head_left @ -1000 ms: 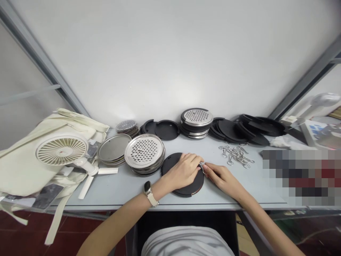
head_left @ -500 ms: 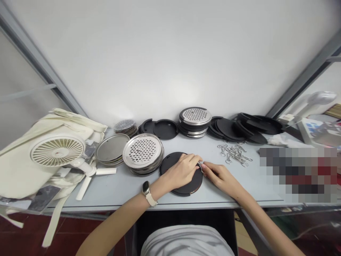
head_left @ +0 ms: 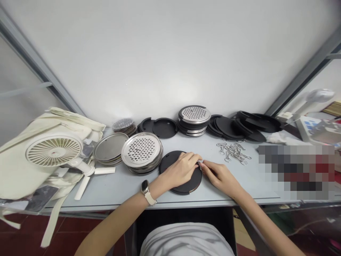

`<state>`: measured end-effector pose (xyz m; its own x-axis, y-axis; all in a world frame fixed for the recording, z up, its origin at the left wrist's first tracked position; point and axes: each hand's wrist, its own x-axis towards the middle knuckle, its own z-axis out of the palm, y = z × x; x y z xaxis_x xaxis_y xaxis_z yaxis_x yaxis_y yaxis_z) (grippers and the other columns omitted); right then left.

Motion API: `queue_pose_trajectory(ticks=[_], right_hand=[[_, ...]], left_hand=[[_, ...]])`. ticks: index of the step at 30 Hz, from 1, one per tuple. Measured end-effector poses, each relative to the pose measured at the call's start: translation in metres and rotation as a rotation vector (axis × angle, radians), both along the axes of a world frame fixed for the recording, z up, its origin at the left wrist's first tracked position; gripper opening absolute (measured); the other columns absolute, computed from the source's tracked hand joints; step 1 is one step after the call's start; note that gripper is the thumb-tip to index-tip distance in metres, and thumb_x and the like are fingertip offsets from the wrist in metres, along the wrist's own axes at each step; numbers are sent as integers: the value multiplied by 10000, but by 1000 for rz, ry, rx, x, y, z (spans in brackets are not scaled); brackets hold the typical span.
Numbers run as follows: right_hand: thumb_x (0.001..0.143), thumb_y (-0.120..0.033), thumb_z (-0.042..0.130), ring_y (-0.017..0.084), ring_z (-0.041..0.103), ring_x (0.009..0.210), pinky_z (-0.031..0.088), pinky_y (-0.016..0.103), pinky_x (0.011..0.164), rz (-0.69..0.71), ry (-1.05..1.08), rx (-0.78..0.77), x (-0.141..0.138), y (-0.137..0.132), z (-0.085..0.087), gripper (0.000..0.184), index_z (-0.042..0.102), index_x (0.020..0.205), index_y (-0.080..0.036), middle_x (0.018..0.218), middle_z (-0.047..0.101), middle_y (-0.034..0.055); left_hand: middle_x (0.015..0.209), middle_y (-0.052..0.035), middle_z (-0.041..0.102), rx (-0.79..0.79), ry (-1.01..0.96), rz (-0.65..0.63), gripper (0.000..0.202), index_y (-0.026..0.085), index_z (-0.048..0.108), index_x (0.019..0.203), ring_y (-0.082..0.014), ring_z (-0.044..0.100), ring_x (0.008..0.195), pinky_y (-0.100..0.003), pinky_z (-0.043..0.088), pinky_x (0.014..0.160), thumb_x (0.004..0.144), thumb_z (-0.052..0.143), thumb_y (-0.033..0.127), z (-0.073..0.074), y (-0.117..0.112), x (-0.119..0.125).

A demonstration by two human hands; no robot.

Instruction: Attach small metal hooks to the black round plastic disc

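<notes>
In front of me a black round disc [head_left: 169, 161] with a raised partial rim lies on the table. My left hand [head_left: 182, 170] rests across it, fingers bent and closed at its upper right edge. There a small silver wire clip [head_left: 200, 165] shows between the two hands. My right hand [head_left: 220, 178] pinches the clip between thumb and forefinger, just outside the disc's edge. The exact contact of the clip with the disc is hidden by fingers. To the right lies a loose pile of similar wire clips [head_left: 234, 152].
Perforated metal plates [head_left: 141, 149] and plain metal plates [head_left: 110, 147] are stacked on the left. Behind stand a pile of rimmed discs [head_left: 195, 115] and several black discs [head_left: 229, 128]. A white fan [head_left: 54, 151] and cream bag [head_left: 16, 170] occupy the left end.
Both hands stay at the disc's upper right edge. The wire clip between the fingers has turned slightly, and the view has shifted a little.
</notes>
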<state>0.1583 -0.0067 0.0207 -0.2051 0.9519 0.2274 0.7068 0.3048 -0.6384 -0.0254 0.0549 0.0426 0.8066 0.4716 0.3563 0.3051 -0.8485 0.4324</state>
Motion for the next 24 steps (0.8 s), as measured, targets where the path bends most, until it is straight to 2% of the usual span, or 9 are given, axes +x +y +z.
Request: queue_pose_trajectory(ticks=[8, 15, 24], right_hand=[[1007, -382, 326, 126, 460, 550, 359, 238, 576, -54, 52, 42, 3, -1, -4, 353, 417, 714, -208, 615, 485, -21], [1009, -378, 315, 128, 466, 569, 359, 237, 585, 32, 29, -64, 2, 4, -3, 369, 450, 718, -195, 627, 506, -20], [992, -341, 345, 117, 440, 513, 330, 231, 542, 6, 8, 17, 0, 2, -6, 334, 425, 700, -202, 589, 475, -29]], left_hand=[[1120, -50, 575, -11, 5, -13, 232, 183, 483, 1154, -191, 534, 999, -312, 426, 912, 944, 436, 96, 2, -2, 0], [1085, -62, 583, 75, 3, 16, 171, 167, 495, 1090, -206, 533, 1044, -356, 388, 944, 931, 468, 110, 1, -1, 0], [1100, -57, 586, 13, -18, 12, 191, 186, 486, 1111, -201, 553, 1051, -347, 405, 941, 938, 457, 112, -1, 0, 1]])
